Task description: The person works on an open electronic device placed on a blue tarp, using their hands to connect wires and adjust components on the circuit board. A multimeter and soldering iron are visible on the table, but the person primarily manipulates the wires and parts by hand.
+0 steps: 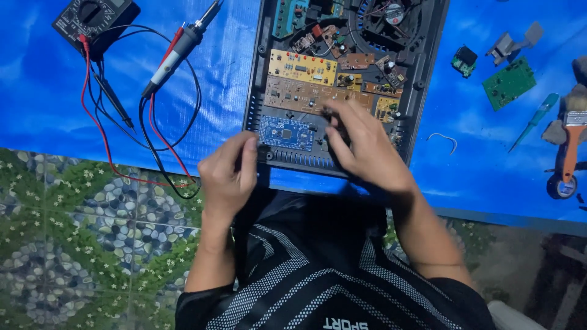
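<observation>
An opened black device case point(257, 91) lies on a blue sheet, with several circuit boards inside: a yellow board point(302, 66), a brown board point(293, 95) and a small blue board point(285, 132). My left hand point(227, 178) rests at the case's near edge, fingers curled, thumb touching the rim beside the blue board. My right hand point(365, 146) is over the case's near right part, fingers bent around a small dark part that is blurred. What it grips is not clear.
A black multimeter point(95, 21) with red and black leads point(101, 131) and a soldering iron point(177, 52) lie at left. At right are a green board point(509, 82), a teal screwdriver point(533, 122), a brush point(573, 143) and a tape roll point(561, 185). A pebble-patterned floor point(79, 238) lies below.
</observation>
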